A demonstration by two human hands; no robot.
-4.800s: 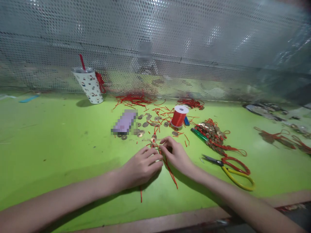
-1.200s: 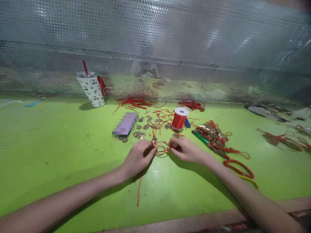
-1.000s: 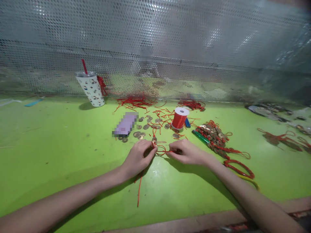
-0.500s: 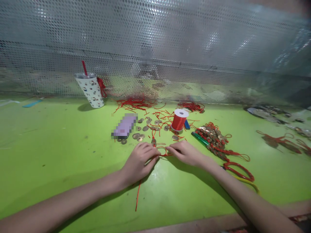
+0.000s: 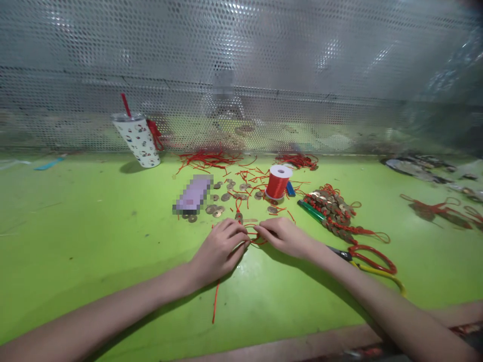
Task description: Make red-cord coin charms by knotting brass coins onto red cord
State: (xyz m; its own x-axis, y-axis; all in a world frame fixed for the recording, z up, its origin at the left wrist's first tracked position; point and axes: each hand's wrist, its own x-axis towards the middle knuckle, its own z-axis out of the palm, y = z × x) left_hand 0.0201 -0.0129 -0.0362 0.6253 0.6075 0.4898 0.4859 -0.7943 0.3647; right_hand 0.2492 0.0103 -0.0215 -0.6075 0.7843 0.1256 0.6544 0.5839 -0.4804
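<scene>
The right hand (image 5: 283,237) is edging closer to the left hand (image 5: 222,247) at centre frame; both are pinching the cord (image 5: 258,243), which is lying looped between them, seemingly not yet tightening.

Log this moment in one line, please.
Left grip: at red cord | Right grip: at same cord | Strung coin: just beyond left grip | Spool: upright | Scissors: partly behind right forearm

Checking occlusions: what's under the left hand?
Red cord sticks out on the near side of the left hand and loops between it and the right hand. Whatever lies beneath the palm is covered.
</scene>
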